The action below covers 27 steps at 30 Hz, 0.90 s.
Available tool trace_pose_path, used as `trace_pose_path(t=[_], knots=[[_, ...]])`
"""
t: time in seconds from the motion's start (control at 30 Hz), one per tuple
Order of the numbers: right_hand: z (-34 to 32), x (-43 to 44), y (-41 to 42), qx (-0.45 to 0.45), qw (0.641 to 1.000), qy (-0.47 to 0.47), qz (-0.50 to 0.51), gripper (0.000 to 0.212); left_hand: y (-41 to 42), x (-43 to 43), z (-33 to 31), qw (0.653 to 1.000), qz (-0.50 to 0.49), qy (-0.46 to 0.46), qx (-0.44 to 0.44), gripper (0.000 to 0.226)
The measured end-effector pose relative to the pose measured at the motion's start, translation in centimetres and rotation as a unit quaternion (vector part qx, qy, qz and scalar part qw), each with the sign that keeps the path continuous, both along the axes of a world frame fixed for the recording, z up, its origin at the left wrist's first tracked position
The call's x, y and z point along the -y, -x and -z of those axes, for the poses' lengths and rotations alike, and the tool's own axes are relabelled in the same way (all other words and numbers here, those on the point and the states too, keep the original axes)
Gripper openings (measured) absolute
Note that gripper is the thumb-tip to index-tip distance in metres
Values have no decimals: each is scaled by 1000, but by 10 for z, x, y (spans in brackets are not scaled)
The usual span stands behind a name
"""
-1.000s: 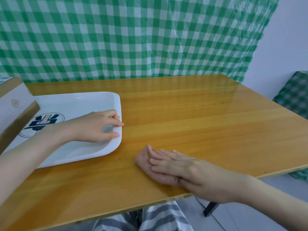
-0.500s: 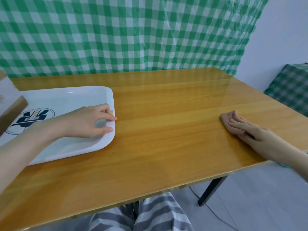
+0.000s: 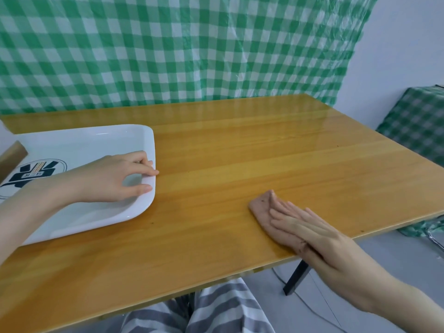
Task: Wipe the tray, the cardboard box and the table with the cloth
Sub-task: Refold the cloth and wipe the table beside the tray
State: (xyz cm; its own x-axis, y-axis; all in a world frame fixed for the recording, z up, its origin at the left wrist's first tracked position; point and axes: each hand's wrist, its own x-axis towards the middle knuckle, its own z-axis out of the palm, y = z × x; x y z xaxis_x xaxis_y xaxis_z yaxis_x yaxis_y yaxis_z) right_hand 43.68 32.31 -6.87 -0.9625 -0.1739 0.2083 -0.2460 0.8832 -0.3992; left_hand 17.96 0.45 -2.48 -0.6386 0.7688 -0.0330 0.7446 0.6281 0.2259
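Right hand (image 3: 310, 233): flat, palm down, fingers straight and together, pressing on the cloth; sits near the table's front edge, right of centre.
Left hand (image 3: 115, 179): fingers curled over the tray's right rim, thumb below them, gripping that rim.
Cloth (image 3: 260, 207): pinkish-brown, lying flat on the table; far end sticks out past the fingertips, rest hidden under the hand; a few dark specks on it.
Tray (image 3: 96, 138): white, rounded corners, dark logo on its base; lies on the left part of the table, well apart from the cloth.
Cardboard box (image 3: 12, 156): only a brown corner in view at the left frame edge, over the tray's left part; contact with the tray, can't tell.
Table (image 3: 240, 152): glossy yellow wood planks, a few small dark specks; black leg (image 3: 296, 276) under the front right.
Backdrop: green-white checked sheet (image 3: 168, 49) hanging behind the table.
Person: striped trousers (image 3: 216, 308) below the front edge.
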Motion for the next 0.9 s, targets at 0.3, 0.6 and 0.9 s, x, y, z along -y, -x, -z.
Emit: trace_pose_path(t=[0.3,0.6,0.9], knots=[[-17,-136,6,85,958,19,273,44,2,0,0,1000,10,11,-12,93],[-26,-96,91,109,966,-47,230,48,0,-3,-3,1000,7,10,-4,90],[-27,24,115,131,982,-26,-135,49,0,-5,-8,999,3,41,-4,100]])
